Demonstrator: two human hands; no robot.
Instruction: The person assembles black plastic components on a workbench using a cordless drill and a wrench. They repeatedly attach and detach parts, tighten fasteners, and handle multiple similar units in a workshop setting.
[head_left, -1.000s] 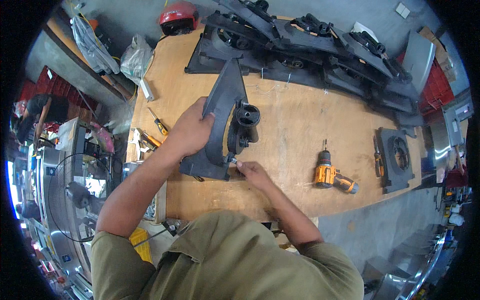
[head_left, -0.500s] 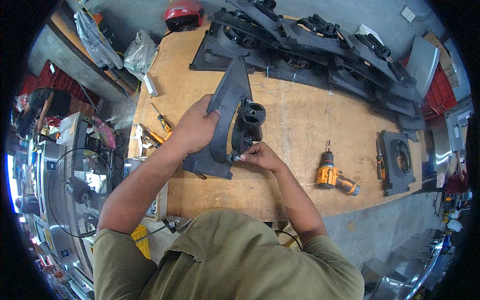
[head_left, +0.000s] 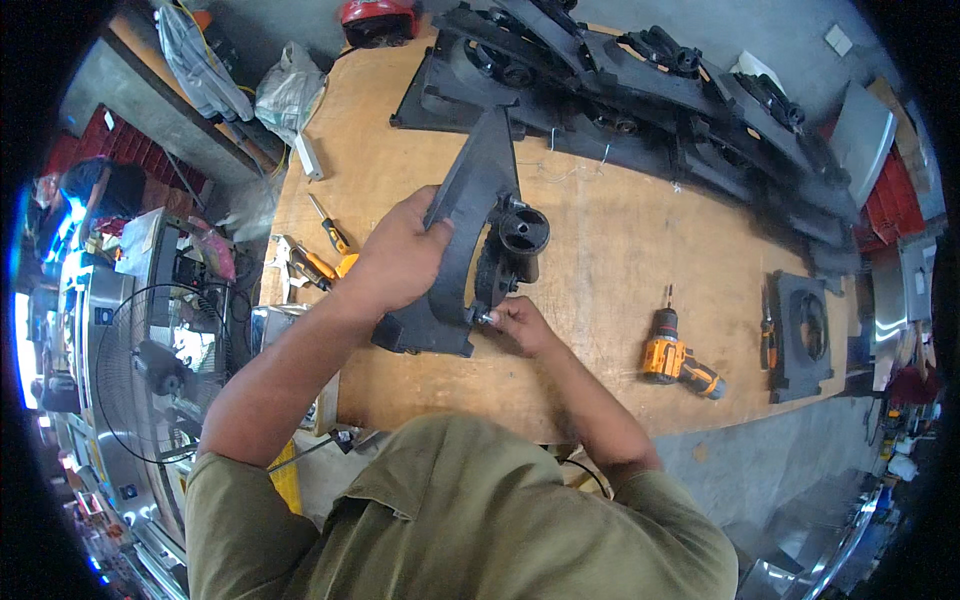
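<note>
Frame (head_left: 475,185) over table (head_left: 590,260), clamped in and partly hidden by left hand (head_left: 402,255), metal piece (head_left: 486,318) pinched in right hand (head_left: 522,324) at its lower end, stacked frames (head_left: 640,88) beyond, drill (head_left: 665,357) right, screwdriver (head_left: 334,236) left

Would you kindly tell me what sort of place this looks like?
Probably a workshop or small assembly area: an orange-and-black cordless drill rests on a wooden workbench, and similar black parts are piled along its far side.

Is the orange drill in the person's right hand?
No, the orange drill lies on the wooden table, while the right hand pinches a small shiny piece.
</note>
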